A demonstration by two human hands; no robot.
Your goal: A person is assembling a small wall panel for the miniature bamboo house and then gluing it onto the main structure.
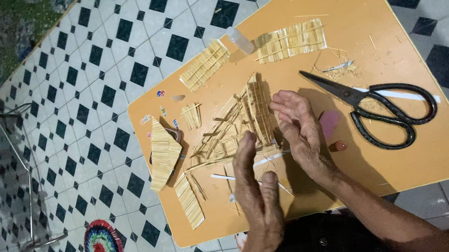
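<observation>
Fingers of both hands, loosely open, touch the straw model.

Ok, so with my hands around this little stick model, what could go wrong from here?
1. The stick model looks half-built and flimsy; the left hand and right hand close on either side could press it and snap or topple it.
2. The scissors lie open just beyond the right hand, blades pointing toward it; a sideways reach might meet them.
3. The small bottle lies near the table's far edge and might roll off.
</observation>
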